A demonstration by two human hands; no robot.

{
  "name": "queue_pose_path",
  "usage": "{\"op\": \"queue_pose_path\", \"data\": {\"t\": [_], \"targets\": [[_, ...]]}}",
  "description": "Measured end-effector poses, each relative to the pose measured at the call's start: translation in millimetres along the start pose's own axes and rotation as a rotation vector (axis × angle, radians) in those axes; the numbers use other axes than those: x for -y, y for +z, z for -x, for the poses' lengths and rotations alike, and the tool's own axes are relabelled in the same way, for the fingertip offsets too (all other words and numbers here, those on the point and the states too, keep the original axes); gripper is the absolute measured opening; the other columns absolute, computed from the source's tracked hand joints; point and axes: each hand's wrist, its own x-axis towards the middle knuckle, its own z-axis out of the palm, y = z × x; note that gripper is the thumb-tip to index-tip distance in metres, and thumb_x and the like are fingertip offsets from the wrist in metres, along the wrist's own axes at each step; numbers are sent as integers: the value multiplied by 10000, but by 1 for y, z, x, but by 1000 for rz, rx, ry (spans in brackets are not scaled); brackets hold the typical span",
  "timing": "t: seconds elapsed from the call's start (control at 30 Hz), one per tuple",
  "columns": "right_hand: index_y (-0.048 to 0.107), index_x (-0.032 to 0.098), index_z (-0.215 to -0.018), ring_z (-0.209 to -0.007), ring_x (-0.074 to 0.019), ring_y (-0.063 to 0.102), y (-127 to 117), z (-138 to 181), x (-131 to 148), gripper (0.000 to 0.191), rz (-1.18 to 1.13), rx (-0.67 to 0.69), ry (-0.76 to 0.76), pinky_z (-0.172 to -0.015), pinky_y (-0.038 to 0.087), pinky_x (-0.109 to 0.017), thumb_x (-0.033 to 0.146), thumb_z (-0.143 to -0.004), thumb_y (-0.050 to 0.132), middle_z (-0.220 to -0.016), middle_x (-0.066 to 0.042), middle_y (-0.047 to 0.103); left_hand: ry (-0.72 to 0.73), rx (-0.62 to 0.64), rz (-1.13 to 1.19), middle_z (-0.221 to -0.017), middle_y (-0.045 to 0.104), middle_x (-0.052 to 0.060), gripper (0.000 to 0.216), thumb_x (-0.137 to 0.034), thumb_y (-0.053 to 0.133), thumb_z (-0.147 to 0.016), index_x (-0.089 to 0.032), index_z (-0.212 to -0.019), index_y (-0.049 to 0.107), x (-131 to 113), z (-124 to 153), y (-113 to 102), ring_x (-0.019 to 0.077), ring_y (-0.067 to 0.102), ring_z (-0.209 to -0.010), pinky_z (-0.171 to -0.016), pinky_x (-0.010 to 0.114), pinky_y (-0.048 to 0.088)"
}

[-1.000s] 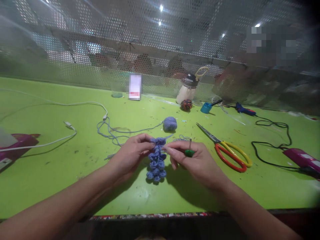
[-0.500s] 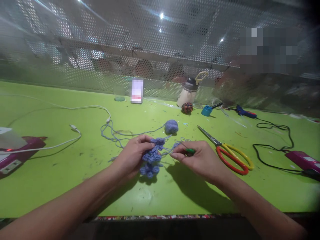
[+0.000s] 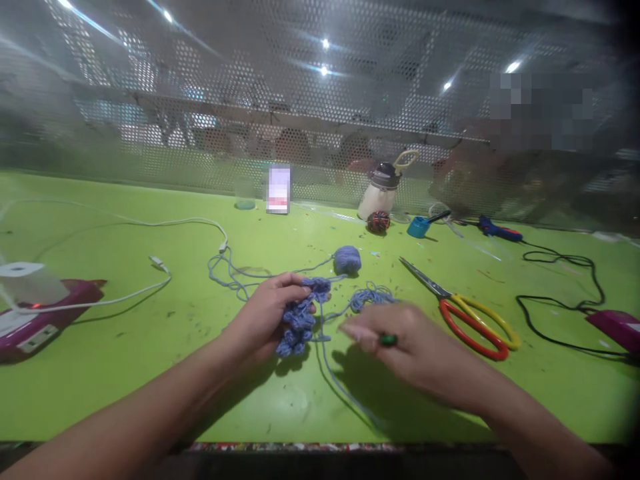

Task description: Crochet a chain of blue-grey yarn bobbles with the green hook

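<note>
My left hand [image 3: 265, 313] is closed on a blue crocheted piece [image 3: 300, 317] made of small knobbly balls, held just above the green table [image 3: 150, 353]. A little to the right and nearer to me, my right hand [image 3: 400, 340] is blurred by motion; its fingers are pinched on a green-handled crochet hook [image 3: 387, 340]. Blue yarn [image 3: 335, 380] runs from the piece down toward the table's front edge. More of it loops behind my right hand and leads to a small blue yarn ball [image 3: 347, 259] farther back.
Scissors with red and yellow handles [image 3: 465, 310] lie right of my right hand. A white cable [image 3: 150, 223] and a pink device [image 3: 45, 317] are at the left, a black cable [image 3: 565, 300] at the right. A bottle [image 3: 383, 190], multicoloured ball [image 3: 379, 221] and blue cap stand by the perforated screen.
My right hand has drawn back toward me and to the right with the hook, pulling a length of yarn out of the piece. My left hand has kept hold of the piece, lower and bunched.
</note>
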Motion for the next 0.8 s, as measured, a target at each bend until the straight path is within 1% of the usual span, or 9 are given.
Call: {"op": "queue_pose_path", "data": {"t": [0.07,0.13,0.2,0.3,0.37,0.53,0.63,0.7,0.8], "targets": [[642,160,-720,-642,-143,510,-1,-3,-6,286,32,-305,53,-610,382,-295,343,-909,527,-684,-28,586,-14,22,10,-635,622,29,117,-29,618,-725,-138,-750,584,0,0,0,106,585,-508,-471,192,437],[684,156,-913,-630,-142,520,-3,-10,-12,204,-27,-474,97,-611,406,-298,335,-839,619,-717,-21,588,-29,55,13,-656,619,30,119,-18,622,-720,-126,-761,593,0,1,0,101,590,-522,-475,183,441],[677,160,-1037,-590,-126,494,-3,-18,-15,306,-96,-439,115,-583,402,-288,328,-780,681,-727,-5,580,-46,84,10,-668,619,31,113,-18,623,-723,-120,-768,599,1,2,0,100,596,-529,-477,178,445],[679,154,-806,-581,-114,474,0,-26,-16,127,-141,-395,75,-558,374,-270,275,-767,673,-682,0,575,-56,115,8,-679,633,36,110,-20,625,-722,-119,-760,600,3,3,-1,102,606,-533,-481,174,448],[631,156,-693,-596,-113,483,3,-29,-18,115,-136,-474,42,-571,375,-267,230,-782,641,-661,0,579,-62,140,-1,-649,630,33,106,-23,627,-720,-122,-742,598,5,3,-1,101,604,-522,-483,174,451],[631,151,-764,-598,-108,489,7,-35,-26,72,-92,-737,-48,-559,379,-262,200,-817,624,-710,-7,602,-87,206,-44,-593,619,26,102,-47,648,-718,-131,-710,591,7,4,-1,92,577,-482,-457,165,431],[650,148,-776,-644,-114,518,7,-38,-27,80,-80,-837,-138,-584,395,-263,198,-835,630,-731,-19,617,-101,226,-66,-596,629,23,102,-70,671,-720,-137,-746,599,6,6,-1,89,570,-475,-447,160,423],[656,152,-779,-610,-104,508,8,-40,-25,83,-225,-832,-111,-546,382,-251,220,-826,655,-702,-13,612,-115,247,-78,-591,631,19,107,-85,684,-720,-141,-770,607,6,8,-1,91,571,-478,-449,161,425],[637,159,-812,-423,-53,348,9,-39,-21,132,-713,-672,71,-411,270,-220,284,-808,681,-603,27,577,-151,276,-72,-606,640,12,139,-87,706,-699,-142,-790,617,5,10,0,91,579,-482,-464,165,438]]}}
